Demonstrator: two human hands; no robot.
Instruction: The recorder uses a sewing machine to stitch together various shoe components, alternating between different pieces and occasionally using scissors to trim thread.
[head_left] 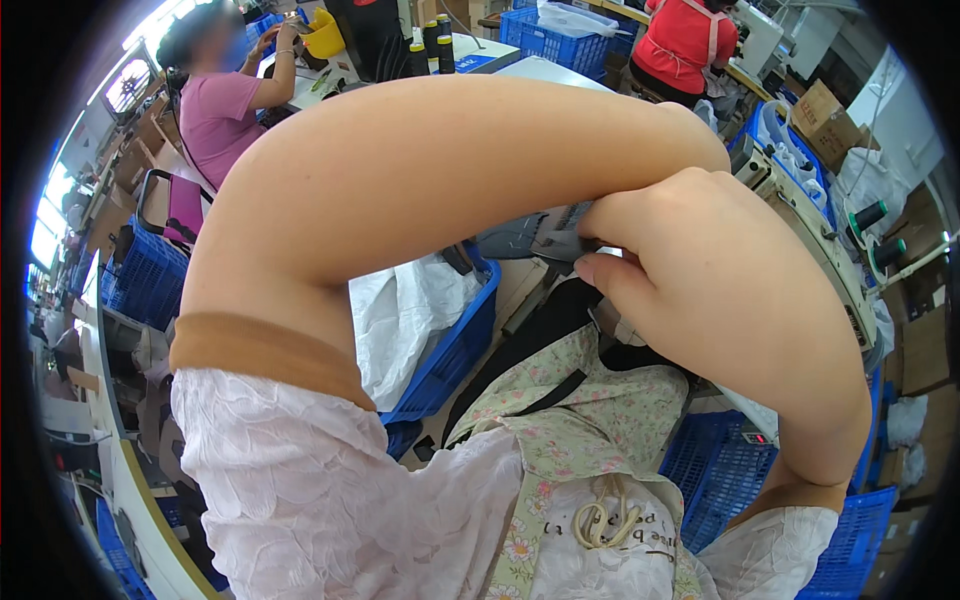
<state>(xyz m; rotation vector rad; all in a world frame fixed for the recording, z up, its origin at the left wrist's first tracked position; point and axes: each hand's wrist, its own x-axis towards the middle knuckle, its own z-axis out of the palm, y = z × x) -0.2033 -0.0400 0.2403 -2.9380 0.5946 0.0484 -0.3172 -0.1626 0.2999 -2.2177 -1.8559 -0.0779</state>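
Note:
My right hand (660, 235) is closed, pinching the edge of a dark grey piece of material (562, 246) between thumb and fingers. The piece looks like fabric; its exact kind is not clear. My left arm reaches across in front of me, and my left hand (690, 130) lies just beyond the right one, its fingers hidden. Close to both hands, on the right, stands a cream sewing machine (800, 230) carrying dark green thread spools (869, 216). More dark grey pieces (510, 238) lie partly hidden beneath my left forearm.
A blue basket (478, 330) lined with a white sack (405, 315) stands left of my lap. Another blue crate (715, 455) is at my right. Ahead, thread cones (432, 42) stand on a table. A person in pink (215, 120) and one in red (680, 50) work nearby.

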